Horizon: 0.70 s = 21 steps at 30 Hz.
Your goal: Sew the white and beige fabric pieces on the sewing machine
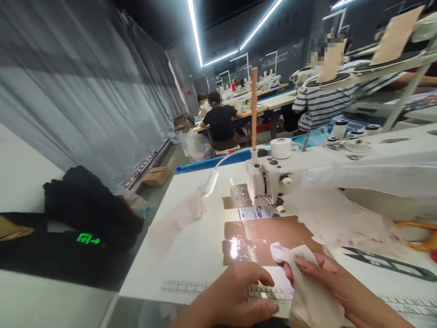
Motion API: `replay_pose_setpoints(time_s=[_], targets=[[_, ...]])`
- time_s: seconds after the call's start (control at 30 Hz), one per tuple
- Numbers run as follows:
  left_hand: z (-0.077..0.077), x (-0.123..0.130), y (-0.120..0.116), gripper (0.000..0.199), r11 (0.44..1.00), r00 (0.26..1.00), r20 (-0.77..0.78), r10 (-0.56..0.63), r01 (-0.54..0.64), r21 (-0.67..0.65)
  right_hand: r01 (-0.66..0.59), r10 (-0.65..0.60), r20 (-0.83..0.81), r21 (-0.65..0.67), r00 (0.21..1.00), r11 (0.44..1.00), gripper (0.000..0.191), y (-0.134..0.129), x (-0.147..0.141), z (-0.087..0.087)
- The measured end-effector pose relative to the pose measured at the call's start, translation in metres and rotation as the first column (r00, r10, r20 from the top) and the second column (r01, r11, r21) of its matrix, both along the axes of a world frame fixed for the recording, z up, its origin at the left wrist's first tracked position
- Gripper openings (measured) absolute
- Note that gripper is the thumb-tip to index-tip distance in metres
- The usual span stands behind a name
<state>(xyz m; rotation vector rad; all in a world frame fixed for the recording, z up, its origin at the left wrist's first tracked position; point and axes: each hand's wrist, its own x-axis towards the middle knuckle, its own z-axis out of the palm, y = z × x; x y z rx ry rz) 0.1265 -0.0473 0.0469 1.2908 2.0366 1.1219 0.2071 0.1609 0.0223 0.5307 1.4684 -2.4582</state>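
Observation:
Between the fingers of my right hand (324,273) is a pale piece of fabric (314,300), pinched near its top and hanging toward the table's front edge. My left hand (241,291) is just left of it, thumb and fingers apart and holding nothing, over a ruler strip (187,286) along the front of the table. Ahead of both hands stands a white sewing machine (262,180), with brown tape (239,230) on the tabletop before its needle plate. More pale fabric (355,218) lies bunched under the machine arm.
Black thread snips (389,264) and orange-handled scissors (414,234) lie at the right. A thin pale cloth (180,218) rests on the left of the white table (164,248). A small lamp (210,182) bends over it. People sit at machines farther back, one in a striped shirt (321,107).

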Motion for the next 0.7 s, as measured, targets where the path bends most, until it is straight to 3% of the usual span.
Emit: replay_pose_setpoints(time_s=[0.07, 0.13, 0.2, 0.23, 0.33, 0.4, 0.5, 0.53, 0.6, 0.63, 0.67, 0.7], targets=[[-0.003, -0.008, -0.014, 0.041, 1.000, 0.990, 0.141, 0.012, -0.011, -0.009, -0.028, 0.027, -0.014, -0.072, 1.000, 0.997, 0.035, -0.014, -0.005, 0.009], [-0.004, -0.015, -0.022, 0.045, 0.997, 0.964, 0.256, -0.071, 0.062, 0.044, -0.077, 0.072, -0.048, -0.107, 0.996, 0.991, 0.036, -0.030, -0.011, 0.014], [-0.002, -0.022, -0.027, 0.046, 0.991, 0.957, 0.272, -0.098, 0.067, 0.119, -0.128, 0.121, -0.073, -0.099, 0.990, 0.987, 0.037, -0.042, -0.019, 0.016], [-0.001, -0.026, -0.031, 0.046, 0.990, 0.964, 0.259, -0.055, 0.019, 0.138, -0.146, 0.139, -0.080, -0.090, 0.987, 0.985, 0.037, -0.045, -0.023, 0.015], [0.000, -0.044, -0.049, 0.044, 0.971, 0.968, 0.116, 0.223, -0.232, 0.064, -0.179, 0.180, -0.069, 0.015, 0.981, 0.984, 0.038, -0.047, -0.035, 0.015], [0.000, -0.061, -0.065, 0.038, 0.920, 0.918, -0.080, 0.389, -0.392, -0.020, -0.231, 0.241, -0.060, 0.138, 0.969, 0.963, 0.042, -0.046, -0.043, 0.021], [-0.002, -0.091, -0.090, 0.036, 0.841, 0.815, -0.285, 0.504, -0.539, -0.055, -0.322, 0.376, -0.095, 0.356, 0.922, 0.877, 0.047, -0.046, -0.061, 0.032], [-0.002, -0.102, -0.097, 0.036, 0.816, 0.786, -0.317, 0.531, -0.575, -0.057, -0.315, 0.411, -0.121, 0.463, 0.903, 0.829, 0.047, -0.047, -0.069, 0.035], [-0.004, -0.122, -0.112, 0.036, 0.761, 0.722, -0.382, 0.577, -0.645, -0.069, -0.191, 0.461, -0.164, 0.754, 0.872, 0.629, 0.046, -0.048, -0.089, 0.032], [-0.005, -0.131, -0.119, 0.036, 0.730, 0.686, -0.420, 0.594, -0.679, -0.078, -0.036, 0.453, -0.185, 0.898, 0.872, 0.438, 0.044, -0.047, -0.100, 0.027], [-0.006, -0.140, -0.126, 0.036, 0.699, 0.653, -0.458, 0.603, -0.709, -0.091, 0.104, 0.467, -0.162, 0.984, 0.870, 0.147, 0.043, -0.046, -0.111, 0.020], [-0.008, -0.147, -0.133, 0.036, 0.672, 0.626, -0.494, 0.604, -0.733, -0.108, 0.128, 0.460, -0.128, 0.991, 0.878, 0.032, 0.037, -0.044, -0.121, 0.012]])
